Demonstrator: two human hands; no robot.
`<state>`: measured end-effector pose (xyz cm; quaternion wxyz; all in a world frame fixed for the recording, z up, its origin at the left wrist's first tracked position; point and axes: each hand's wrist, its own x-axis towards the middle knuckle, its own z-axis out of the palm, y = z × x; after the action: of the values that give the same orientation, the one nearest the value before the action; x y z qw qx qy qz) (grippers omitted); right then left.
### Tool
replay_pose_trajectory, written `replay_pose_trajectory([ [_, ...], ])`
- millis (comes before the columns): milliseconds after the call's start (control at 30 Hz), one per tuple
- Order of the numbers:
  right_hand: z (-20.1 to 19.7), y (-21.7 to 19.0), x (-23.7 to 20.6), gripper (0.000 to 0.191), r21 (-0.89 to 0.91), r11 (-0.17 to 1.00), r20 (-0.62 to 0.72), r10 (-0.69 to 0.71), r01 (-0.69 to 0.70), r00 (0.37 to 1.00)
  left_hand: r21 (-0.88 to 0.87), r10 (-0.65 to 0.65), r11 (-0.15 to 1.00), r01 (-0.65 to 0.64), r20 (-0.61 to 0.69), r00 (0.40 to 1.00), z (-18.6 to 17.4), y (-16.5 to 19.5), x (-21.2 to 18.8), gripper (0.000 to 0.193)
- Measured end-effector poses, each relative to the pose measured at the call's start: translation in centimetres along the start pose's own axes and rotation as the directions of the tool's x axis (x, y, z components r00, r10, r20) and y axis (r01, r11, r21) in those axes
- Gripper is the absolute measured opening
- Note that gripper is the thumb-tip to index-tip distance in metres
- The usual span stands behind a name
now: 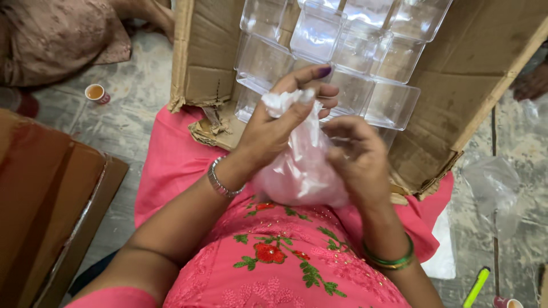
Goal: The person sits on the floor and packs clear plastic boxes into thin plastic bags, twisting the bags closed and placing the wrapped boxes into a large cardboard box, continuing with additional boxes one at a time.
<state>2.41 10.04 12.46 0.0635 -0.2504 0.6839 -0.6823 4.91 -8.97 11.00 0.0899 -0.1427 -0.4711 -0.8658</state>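
Observation:
A small clear plastic bag (297, 171) filled with something pale sits between both hands over my pink embroidered lap. My left hand (279, 122) pinches the gathered neck of the bag at the top, thumb and fingers closed on it. My right hand (357, 157) cups the bag's right side, fingers curled against it. Just beyond the hands lies an open cardboard box (200, 68) holding several clear plastic containers (319, 34) packed side by side.
A brown cardboard carton (45, 194) stands at my left. A small paper cup (97, 93) rests on the stone floor near another person's patterned clothing (51, 34). Crumpled clear plastic (494, 182) and a green marker (476, 287) lie at the right.

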Motion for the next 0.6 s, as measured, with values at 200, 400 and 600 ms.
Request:
replay_pose_trajectory([
  [200,2.7,0.6,0.5,0.017,0.023,0.998,-0.157,0.066,-0.063,0.985,-0.279,0.017,0.960,-0.028,-0.043,0.999,-0.2,0.7,-1.3,0.065],
  [400,2.8,0.8,-0.8,0.029,0.001,1.000,-0.174,-0.002,0.003,0.985,-0.241,-0.036,0.970,0.000,-0.147,0.989,-0.8,-1.2,-1.6,0.065],
  [600,1.4,1.5,-0.5,0.037,0.254,0.961,-0.077,0.128,-0.105,0.989,-0.043,0.009,0.999,-0.022,-0.284,0.959,-2.0,-1.6,-1.6,0.037],
])
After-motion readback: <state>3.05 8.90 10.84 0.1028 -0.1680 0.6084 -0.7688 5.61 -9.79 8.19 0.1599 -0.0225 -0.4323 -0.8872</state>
